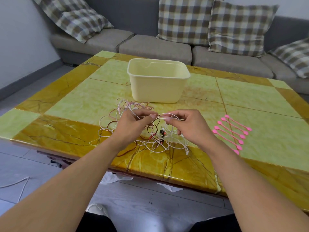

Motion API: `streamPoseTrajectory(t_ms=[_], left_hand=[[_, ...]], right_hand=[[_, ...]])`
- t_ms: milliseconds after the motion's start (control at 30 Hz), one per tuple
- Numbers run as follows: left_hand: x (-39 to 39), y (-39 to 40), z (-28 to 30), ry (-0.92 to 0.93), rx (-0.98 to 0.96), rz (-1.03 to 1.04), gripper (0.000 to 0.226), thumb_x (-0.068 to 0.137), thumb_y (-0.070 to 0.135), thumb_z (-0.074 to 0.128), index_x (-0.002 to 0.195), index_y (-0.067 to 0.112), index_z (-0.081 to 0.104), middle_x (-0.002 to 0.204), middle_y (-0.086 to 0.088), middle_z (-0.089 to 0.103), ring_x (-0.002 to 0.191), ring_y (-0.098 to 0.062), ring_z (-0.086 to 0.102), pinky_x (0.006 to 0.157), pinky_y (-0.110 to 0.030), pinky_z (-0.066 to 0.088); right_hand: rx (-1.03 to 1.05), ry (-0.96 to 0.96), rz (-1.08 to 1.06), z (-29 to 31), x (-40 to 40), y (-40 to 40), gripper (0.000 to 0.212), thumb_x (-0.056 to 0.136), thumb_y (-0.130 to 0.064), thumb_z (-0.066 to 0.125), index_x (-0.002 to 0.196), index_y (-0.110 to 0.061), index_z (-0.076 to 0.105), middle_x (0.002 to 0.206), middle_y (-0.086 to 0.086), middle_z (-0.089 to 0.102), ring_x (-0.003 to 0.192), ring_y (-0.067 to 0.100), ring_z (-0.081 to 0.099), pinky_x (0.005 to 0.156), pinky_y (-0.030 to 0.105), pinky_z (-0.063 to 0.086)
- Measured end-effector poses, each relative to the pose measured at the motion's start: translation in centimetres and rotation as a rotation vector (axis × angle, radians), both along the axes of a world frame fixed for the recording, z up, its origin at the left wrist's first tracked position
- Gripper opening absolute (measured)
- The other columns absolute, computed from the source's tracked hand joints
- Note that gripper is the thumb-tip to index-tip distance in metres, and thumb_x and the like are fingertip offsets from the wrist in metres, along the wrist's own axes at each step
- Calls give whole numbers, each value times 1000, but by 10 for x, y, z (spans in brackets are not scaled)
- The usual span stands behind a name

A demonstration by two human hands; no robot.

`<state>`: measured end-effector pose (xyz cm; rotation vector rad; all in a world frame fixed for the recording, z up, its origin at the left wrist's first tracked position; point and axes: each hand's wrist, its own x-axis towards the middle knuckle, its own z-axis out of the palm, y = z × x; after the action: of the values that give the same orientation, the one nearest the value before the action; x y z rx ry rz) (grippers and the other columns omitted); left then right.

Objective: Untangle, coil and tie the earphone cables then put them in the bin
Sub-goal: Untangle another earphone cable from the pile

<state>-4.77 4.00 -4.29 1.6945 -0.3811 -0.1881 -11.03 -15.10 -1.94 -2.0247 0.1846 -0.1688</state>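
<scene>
the cables [133,131] lie in a pink, white and brown tangle on the table [66,131] in front of you, and your left hand [133,124] and right hand [185,126] each pinch a strand lifted from it, fingertips almost meeting. which cable each strand belongs to is hard to tell in the knot. the bin [158,81] stands open just beyond the tangle, with pink ties [232,133] in a row to your right.

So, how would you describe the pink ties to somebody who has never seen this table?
Start at the cream bin in the middle of the yellow marble table. Go toward the near right, past the right hand, to a row of thin strips. These pink ties lie flat and parallel with round ends, unlike the tangled earphone cables.
</scene>
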Motion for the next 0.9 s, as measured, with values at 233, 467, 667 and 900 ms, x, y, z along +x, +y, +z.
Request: streamPoseTrajectory(t_ms=[233, 467, 667, 900], left_hand=[[1, 1, -1, -26, 18, 26, 10, 91, 29, 74, 93, 22, 81, 88, -5, 76, 88, -30, 70, 79, -44, 57], [0, -1, 0, 7, -10, 52, 16, 95, 28, 70, 94, 15, 79, 84, 1, 76, 79, -16, 73, 82, -43, 60], [-2, -2, 3, 36, -49, 7, 16, 97, 22, 66, 94, 13, 78, 86, 2, 77, 79, -16, 73, 76, -34, 57], [2, 2, -1, 87, -54, -64, 13, 89, 23, 76, 95, 11, 78, 92, -12, 75, 82, -17, 71, 77, -34, 53]], right_hand=[[22, -21, 3, 2, -2, 2, 10, 88, -28, 79, 97, -32, 80, 89, -2, 76, 49, -1, 52, 52, 18, 46], [33, 24, 46, 2, 0, 3, 14, 91, -30, 75, 105, -30, 80, 85, -10, 78, 50, 6, 52, 62, 26, 47], [92, -17, 12, 2, 1, 5, 9, 86, -20, 80, 95, -23, 80, 84, -7, 79, 60, 4, 62, 57, 23, 49], [22, -21, 36, 1, 0, 6, 15, 80, -24, 86, 92, -27, 77, 84, -11, 78, 63, -2, 65, 58, 23, 49]])
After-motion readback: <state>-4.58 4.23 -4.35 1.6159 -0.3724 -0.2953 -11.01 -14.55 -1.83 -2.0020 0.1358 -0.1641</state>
